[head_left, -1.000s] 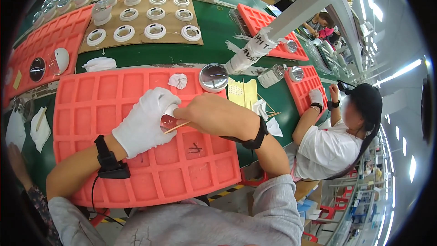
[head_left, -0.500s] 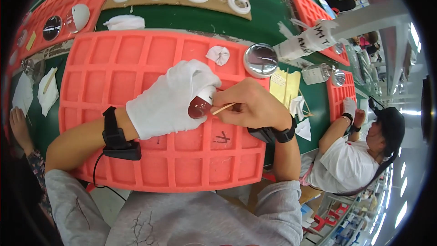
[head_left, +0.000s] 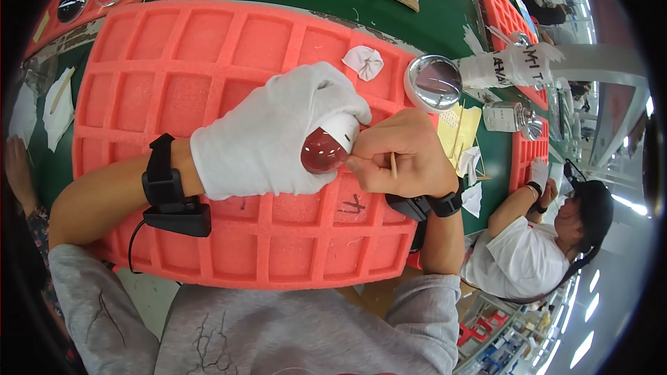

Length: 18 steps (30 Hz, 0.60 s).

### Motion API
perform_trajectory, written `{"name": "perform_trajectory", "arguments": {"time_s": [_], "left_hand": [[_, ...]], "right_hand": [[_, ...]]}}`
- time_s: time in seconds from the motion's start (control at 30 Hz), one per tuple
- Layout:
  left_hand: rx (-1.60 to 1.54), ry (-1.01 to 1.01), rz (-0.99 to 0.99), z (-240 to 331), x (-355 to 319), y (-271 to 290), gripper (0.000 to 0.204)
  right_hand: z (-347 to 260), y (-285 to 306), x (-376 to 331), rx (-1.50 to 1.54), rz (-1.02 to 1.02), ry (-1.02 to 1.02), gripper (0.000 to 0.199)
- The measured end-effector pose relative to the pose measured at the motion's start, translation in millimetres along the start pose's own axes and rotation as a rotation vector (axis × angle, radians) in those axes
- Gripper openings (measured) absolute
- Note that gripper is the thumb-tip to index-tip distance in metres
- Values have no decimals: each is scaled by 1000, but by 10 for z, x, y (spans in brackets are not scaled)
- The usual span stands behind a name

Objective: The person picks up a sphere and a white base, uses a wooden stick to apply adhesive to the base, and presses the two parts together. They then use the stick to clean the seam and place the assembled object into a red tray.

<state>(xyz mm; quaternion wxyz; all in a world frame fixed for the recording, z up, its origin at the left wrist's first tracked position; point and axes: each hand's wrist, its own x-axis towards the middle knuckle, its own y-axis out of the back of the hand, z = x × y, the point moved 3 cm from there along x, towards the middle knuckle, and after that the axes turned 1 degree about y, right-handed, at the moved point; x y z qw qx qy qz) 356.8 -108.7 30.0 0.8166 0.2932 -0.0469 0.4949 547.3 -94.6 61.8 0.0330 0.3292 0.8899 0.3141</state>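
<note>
My left hand (head_left: 267, 135), in a white glove, is closed round a dome-shaped part. The part has a white shell (head_left: 342, 127) and a clear dome (head_left: 324, 153) through which red shows. My bare right hand (head_left: 410, 149) pinches a thin wooden stick (head_left: 394, 164). Its fingertips touch the right side of the dome, and the stick's visible end points up from the fingers. Where the stick's other end lies is hidden by the hand. Both hands are above a red compartmented foam tray (head_left: 240, 264).
A crumpled white cloth (head_left: 363, 62) and a mirrored dome (head_left: 433, 83) lie on the tray's far right. Beyond stand a small clear bottle (head_left: 501, 117), a yellow sheet (head_left: 455, 128) and a wrapped post (head_left: 504, 69). A co-worker (head_left: 528, 250) sits at right; another person's arm (head_left: 19, 173) shows at left.
The view has shifted, so the tray's far side sits higher. The stick has swung from pointing left to nearly upright. The dome has turned slightly, showing more white shell.
</note>
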Motion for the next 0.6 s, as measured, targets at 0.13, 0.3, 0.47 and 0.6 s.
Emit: {"name": "perform_trajectory", "arguments": {"time_s": [0.13,0.3,0.47,0.6], "left_hand": [[-4,3,-18,-8,10,1,47],[-30,-1,1,-27,3,12,46],[-42,10,-9,-24,6,18,46],[-97,58,-18,-14,8,20,45]], "right_hand": [[53,-24,-25,45,16,-15,14],[97,-29,-34,72,19,-45,11],[107,-39,-31,137,18,-37,22],[135,-40,-60,71,29,-16,10]]}}
